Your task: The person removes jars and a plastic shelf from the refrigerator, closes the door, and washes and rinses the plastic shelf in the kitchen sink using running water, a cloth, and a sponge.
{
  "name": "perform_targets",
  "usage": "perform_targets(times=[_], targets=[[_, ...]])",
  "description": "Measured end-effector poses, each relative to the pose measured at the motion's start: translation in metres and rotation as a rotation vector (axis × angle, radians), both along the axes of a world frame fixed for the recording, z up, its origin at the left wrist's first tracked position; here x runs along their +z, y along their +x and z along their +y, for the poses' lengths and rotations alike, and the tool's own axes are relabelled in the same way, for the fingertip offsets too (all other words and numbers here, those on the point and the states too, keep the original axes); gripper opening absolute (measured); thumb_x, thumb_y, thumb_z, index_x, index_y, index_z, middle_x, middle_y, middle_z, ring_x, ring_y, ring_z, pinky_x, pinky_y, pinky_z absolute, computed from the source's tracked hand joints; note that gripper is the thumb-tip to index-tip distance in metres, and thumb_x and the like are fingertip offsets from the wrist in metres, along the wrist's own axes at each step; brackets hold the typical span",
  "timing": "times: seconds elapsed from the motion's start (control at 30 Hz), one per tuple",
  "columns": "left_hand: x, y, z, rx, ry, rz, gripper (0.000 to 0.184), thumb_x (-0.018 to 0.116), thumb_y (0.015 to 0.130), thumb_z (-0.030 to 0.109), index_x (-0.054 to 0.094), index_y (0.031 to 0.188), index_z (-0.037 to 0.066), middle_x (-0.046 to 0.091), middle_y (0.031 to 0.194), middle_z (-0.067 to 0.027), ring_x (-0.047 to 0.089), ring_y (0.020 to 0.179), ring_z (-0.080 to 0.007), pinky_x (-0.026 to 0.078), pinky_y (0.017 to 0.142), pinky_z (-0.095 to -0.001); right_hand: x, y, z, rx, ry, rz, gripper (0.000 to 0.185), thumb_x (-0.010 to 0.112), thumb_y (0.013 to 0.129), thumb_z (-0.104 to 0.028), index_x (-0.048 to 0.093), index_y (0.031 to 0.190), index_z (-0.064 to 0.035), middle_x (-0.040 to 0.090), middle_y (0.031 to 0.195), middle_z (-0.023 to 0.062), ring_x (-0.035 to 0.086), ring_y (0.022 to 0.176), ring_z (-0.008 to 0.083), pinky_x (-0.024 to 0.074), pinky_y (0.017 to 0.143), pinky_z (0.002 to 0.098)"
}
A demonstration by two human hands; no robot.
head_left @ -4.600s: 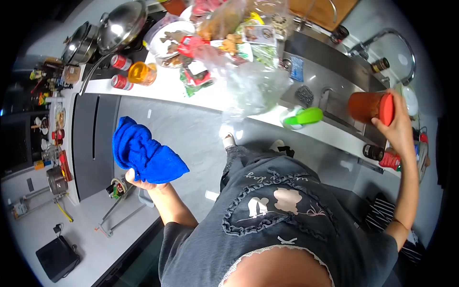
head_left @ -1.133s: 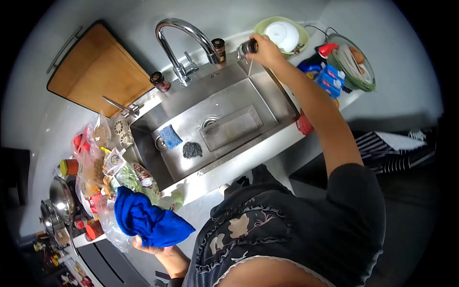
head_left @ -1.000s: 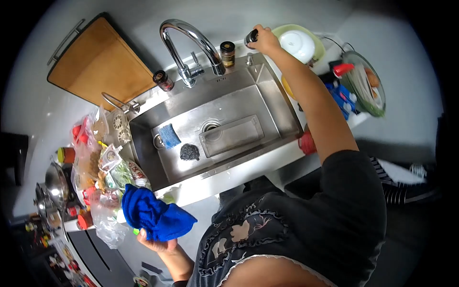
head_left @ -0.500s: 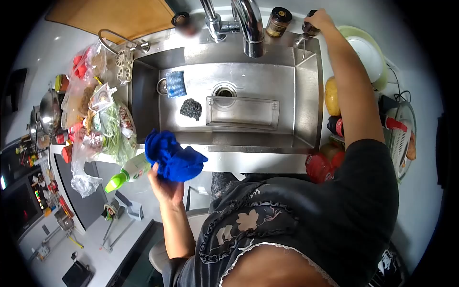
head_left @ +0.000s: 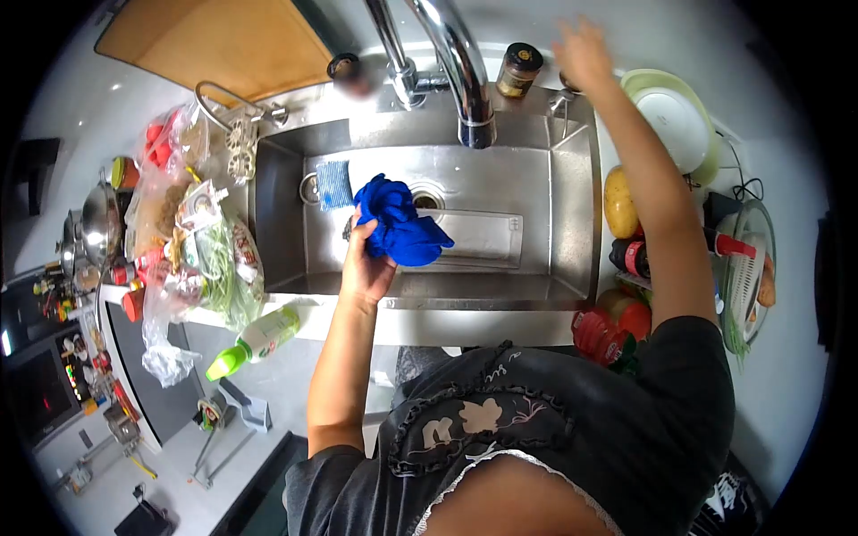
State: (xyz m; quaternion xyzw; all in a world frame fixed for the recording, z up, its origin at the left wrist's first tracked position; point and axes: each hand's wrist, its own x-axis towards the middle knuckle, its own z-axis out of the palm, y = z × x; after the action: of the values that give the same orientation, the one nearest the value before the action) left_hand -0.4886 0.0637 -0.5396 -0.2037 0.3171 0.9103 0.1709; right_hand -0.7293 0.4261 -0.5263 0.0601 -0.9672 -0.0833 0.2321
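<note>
One blue cloth (head_left: 399,228) fills my left hand (head_left: 366,272); my right hand (head_left: 584,58), outspread, seems reaching, needing care near the jar (head_left: 518,71).

On my feed, the left grip (head_left: 368,272) has brought the blue cloth (head_left: 399,225) in from over the front edge of the table (head_left: 500,327) to above the sink (head_left: 575,214), where it now covers part of the clear tray (head_left: 487,238) and, with the wrist side, nearly all the steel scourer (head_left: 347,230). The right grip (head_left: 583,59) has loosened, fingers spread; it seems off the dark-lidded jar it held half a second ago, though blur hides that spot.
</note>
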Motion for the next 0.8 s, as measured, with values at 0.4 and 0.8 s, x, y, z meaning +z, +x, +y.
perform_targets(times=[0.4,0.8], targets=[[-0.057,-0.074,0.065,-0.151,-0.051,-0.082,0.032,0.053,0.082,0.034,0.048,0.110,0.019,0.057,0.102,-0.0035,0.057,0.086,-0.0166,0.048,0.061,-0.0295,-0.064,-0.029,-0.146,0.353,0.374,-0.171,0.043,0.042,0.084,-0.017,0.043,0.126,-0.0089,0.039,0.134,0.0036,0.023,0.130,0.0173,0.0175,0.106,0.0415],[-0.087,-0.074,0.099,-0.210,0.044,-0.205,0.032,0.052,0.083,0.037,0.050,0.108,0.017,0.058,0.095,-0.0017,0.057,0.084,-0.0174,0.049,0.068,-0.0346,-0.094,0.153,-0.122,-0.306,-1.264,-0.382,0.060,0.057,0.079,-0.045,0.048,0.119,-0.0020,0.053,0.115,0.0211,0.049,0.108,0.0352,0.0362,0.094,0.0395]])
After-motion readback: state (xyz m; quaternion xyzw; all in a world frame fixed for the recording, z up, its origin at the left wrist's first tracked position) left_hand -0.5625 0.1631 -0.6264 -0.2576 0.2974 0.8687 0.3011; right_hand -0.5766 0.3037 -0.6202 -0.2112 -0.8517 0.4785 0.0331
